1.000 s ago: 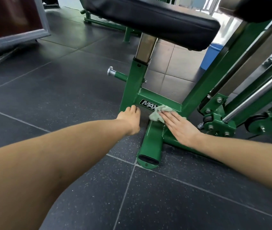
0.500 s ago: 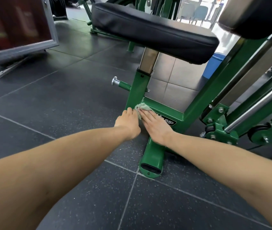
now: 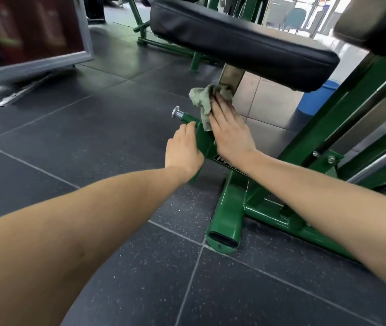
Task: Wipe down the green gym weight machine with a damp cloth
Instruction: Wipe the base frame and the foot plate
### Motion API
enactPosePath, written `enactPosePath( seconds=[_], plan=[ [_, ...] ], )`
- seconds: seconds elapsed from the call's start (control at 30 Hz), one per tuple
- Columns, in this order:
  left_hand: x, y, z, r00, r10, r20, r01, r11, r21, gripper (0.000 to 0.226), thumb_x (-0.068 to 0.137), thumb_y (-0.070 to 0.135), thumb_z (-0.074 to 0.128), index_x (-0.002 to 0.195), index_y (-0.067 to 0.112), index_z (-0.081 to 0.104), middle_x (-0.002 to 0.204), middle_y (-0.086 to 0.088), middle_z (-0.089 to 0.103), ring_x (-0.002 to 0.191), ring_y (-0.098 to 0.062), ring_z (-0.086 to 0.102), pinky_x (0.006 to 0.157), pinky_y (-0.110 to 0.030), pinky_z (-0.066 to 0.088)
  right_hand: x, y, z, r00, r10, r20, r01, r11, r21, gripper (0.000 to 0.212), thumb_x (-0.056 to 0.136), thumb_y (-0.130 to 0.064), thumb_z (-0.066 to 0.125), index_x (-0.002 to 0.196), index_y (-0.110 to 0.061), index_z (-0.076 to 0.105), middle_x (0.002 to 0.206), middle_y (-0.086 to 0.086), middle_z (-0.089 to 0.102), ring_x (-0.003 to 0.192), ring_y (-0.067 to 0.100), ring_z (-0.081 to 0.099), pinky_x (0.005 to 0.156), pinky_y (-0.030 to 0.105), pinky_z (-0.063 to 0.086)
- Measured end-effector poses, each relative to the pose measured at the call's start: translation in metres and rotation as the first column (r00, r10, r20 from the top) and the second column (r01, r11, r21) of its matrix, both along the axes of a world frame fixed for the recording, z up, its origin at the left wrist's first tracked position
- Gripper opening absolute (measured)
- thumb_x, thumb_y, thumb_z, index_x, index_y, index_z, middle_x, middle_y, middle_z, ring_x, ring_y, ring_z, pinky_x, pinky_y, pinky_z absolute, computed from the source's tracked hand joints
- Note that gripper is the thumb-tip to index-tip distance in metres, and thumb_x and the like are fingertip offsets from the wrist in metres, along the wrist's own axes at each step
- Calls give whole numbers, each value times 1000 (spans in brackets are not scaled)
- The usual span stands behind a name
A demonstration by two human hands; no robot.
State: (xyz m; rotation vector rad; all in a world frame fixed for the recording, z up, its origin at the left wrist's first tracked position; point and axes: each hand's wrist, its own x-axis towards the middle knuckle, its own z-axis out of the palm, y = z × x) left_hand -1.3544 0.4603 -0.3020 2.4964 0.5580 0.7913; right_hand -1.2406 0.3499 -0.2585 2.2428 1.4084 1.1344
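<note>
Crumpled pale green damp cloth (image 3: 202,107) pressed against upright green steel post (image 3: 205,140) of gym weight machine, just below black padded seat (image 3: 241,43). Right hand (image 3: 228,132) flat on cloth, fingers straight. Left hand (image 3: 183,149) open, resting against post beside silver-tipped adjustment pin (image 3: 179,114). Dark speckled rubber floor (image 3: 93,142) underneath.

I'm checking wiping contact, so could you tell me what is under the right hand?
Under the right hand lies the green cloth, pressed against the green upright post below the seat pad. The hand covers the cloth's middle and the post face behind it.
</note>
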Motion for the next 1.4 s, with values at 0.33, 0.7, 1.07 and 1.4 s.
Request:
enactPosePath(
  seconds=[0.33, 0.7, 1.07, 1.4],
  plan=[
    [-14, 10, -29, 863, -195, -467, 57, 955, -292, 65, 88, 11, 54, 151, 8, 36, 148, -14, 40, 132, -36, 48, 103, -46, 48, -5, -9, -81, 997, 62, 54, -30, 883, -469, 66, 97, -20, 25, 159, 0, 30, 170, 19, 11, 158, 37, 11, 127, 48, -6],
    [-19, 36, -58, 823, -170, -543, 27, 965, -260, 63, 96, 13, 51, 156, 10, 32, 151, -13, 36, 134, -37, 46, 99, -44, 46, 1, -12, -54, 998, 53, 27, -49, 992, -115, 68, 88, -1, 45, 153, 11, 31, 166, 29, 20, 155, 44, 18, 129, 52, 10],
    [-30, 43, -61, 769, -167, -617, 17, 970, -241, 49, 96, 14, 46, 144, 8, 45, 147, -15, 40, 132, -36, 48, 102, -43, 44, -20, 22, -153, 998, 32, -63, -65, 765, -641, 60, 105, -22, 23, 160, 2, 24, 171, 19, 5, 158, 36, 7, 127, 47, -4],
    [-36, 56, -79, 706, -150, -692, -10, 975, -222, 52, 98, 17, 46, 148, 6, 43, 150, -15, 38, 135, -36, 44, 102, -44, 44, -7, 8, -125, 998, 16, 67, 15, 897, -442, 62, 99, -12, 22, 158, 6, 21, 169, 26, 6, 157, 40, 10, 129, 51, 6]
  ],
)
